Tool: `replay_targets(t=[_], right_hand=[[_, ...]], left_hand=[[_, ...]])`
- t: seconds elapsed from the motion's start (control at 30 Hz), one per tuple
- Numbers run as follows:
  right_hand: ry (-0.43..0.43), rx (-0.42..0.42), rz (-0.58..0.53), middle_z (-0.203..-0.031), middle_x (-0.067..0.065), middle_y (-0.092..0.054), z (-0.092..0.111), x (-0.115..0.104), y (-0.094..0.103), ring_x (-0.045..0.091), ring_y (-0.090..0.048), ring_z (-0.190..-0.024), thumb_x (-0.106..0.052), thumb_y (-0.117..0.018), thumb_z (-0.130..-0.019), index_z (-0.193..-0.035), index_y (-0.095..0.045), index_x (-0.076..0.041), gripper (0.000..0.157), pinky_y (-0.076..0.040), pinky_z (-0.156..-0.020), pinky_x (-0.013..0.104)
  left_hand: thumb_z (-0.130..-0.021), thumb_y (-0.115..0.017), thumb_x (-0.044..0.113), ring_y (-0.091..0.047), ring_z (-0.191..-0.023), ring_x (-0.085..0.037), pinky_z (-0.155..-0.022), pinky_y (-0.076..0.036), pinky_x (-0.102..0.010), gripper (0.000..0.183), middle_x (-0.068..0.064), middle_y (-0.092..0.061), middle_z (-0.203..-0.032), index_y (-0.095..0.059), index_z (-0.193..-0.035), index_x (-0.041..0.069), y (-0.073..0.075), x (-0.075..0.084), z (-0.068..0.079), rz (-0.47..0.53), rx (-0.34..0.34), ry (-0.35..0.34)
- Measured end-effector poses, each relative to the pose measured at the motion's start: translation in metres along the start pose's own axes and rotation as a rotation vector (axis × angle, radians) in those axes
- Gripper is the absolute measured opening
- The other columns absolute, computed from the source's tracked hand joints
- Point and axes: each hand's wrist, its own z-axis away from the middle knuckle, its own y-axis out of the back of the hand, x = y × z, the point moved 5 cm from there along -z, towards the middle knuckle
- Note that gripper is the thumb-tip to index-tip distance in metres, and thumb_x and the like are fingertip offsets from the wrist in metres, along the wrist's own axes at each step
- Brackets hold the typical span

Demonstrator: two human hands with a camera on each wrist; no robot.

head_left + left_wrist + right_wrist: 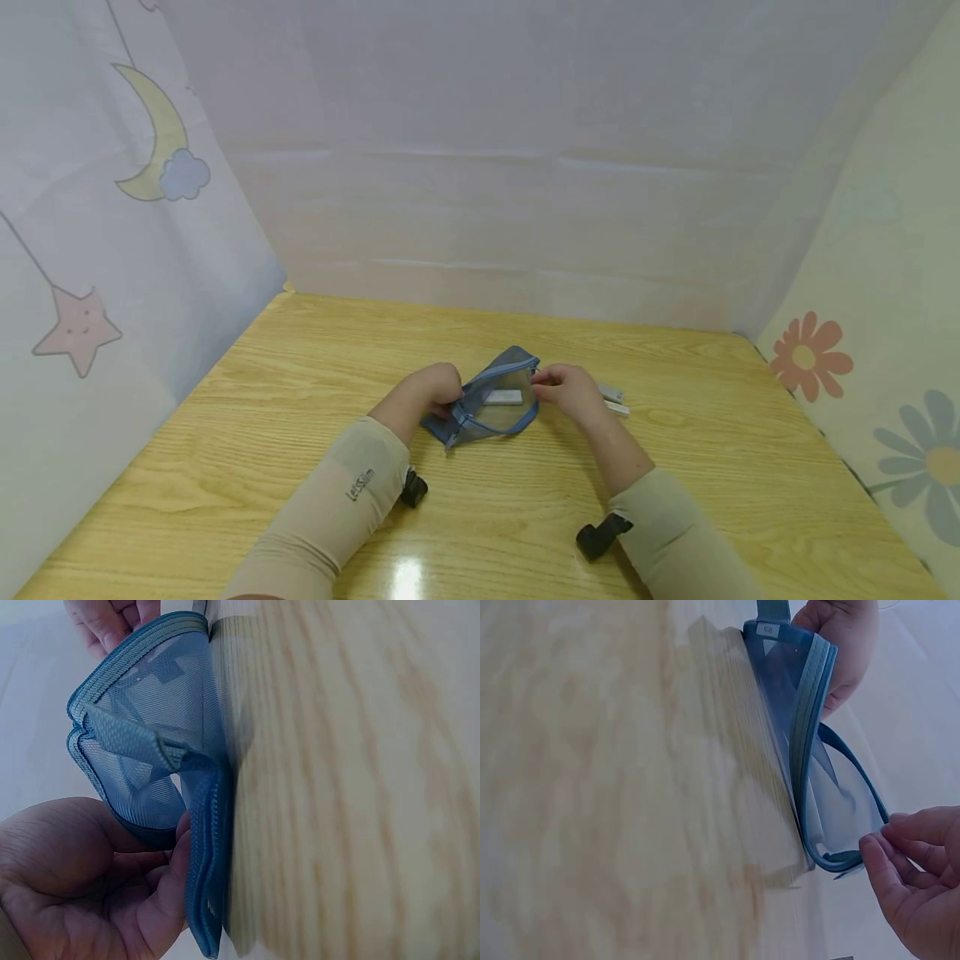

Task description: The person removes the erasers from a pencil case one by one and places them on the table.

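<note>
A blue mesh zipper pouch (491,422) lies on the table with its mouth spread apart. Through the mesh shows a small white block (504,397). My left hand (437,388) grips the pouch's left end, thumb and fingers on either side of the edge in the left wrist view. At the opposite end my right hand (567,389) pinches the zipper edge (859,859) between thumb and fingertips. The pouch's fabric tab (772,609) sticks out near my left hand in the right wrist view.
Just beyond my right hand lie a grey-white item (611,392) and a white strip-like piece (617,409), both partly hidden by that hand. The wooden table (300,367) meets a pale backdrop at its far edge, with printed sheets standing on both sides.
</note>
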Motion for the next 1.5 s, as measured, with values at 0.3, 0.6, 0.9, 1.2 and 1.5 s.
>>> replay_targets(t=[0.3,0.6,0.9,1.2,1.5], right_hand=[[0.02,-0.005,0.123,-0.093,0.002,-0.067,-0.001,-0.001,-0.01,0.019,-0.059,-0.092,-0.017,-0.064,-0.086,-0.104,-0.067,-0.008,0.021,-0.045,-0.084,0.04],[0.003,-0.017,0.167,-0.097,0.007,-0.067,0.0,0.002,-0.019,0.027,-0.055,-0.103,-0.015,-0.063,-0.086,-0.106,-0.067,-0.004,0.022,-0.021,-0.103,0.055],[-0.004,-0.026,0.103,-0.091,0.006,-0.067,0.0,0.003,-0.024,0.017,-0.059,-0.087,-0.009,-0.064,-0.084,-0.109,-0.065,0.0,0.026,-0.049,-0.069,0.025],[0.015,-0.047,0.128,-0.084,0.002,-0.065,-0.002,0.008,-0.028,0.013,-0.057,-0.077,-0.01,-0.067,-0.082,-0.108,-0.065,-0.001,0.028,-0.048,-0.066,0.026],[-0.011,-0.037,0.125,-0.078,0.0,-0.062,-0.004,0.014,-0.033,0.013,-0.055,-0.07,-0.011,-0.072,-0.078,-0.098,-0.066,-0.007,0.021,-0.046,-0.061,0.026]], left_hand=[[-0.093,-0.048,0.001,-0.053,-0.06,-0.017,-0.056,-0.054,-0.026,0.013,-0.007,-0.049,-0.076,-0.056,-0.082,0.001,0.0,0.001,0.001,-0.022,0.001,0.0],[-0.093,-0.048,0.004,-0.05,-0.059,-0.016,-0.054,-0.052,-0.024,0.013,-0.006,-0.048,-0.076,-0.055,-0.082,0.002,-0.001,0.002,0.001,-0.058,-0.013,-0.009],[-0.093,-0.048,0.002,-0.052,-0.061,-0.017,-0.057,-0.054,-0.026,0.012,-0.007,-0.049,-0.077,-0.056,-0.083,0.001,0.0,0.0,0.001,-0.016,-0.009,-0.005],[-0.093,-0.049,0.003,-0.052,-0.061,-0.018,-0.056,-0.053,-0.025,0.012,-0.008,-0.05,-0.078,-0.057,-0.084,0.0,0.0,0.001,0.0,-0.044,-0.015,-0.005],[-0.093,-0.049,0.003,-0.054,-0.06,-0.017,-0.056,-0.054,-0.025,0.013,-0.008,-0.051,-0.077,-0.058,-0.085,-0.001,0.0,0.003,0.002,-0.055,-0.007,0.002]])
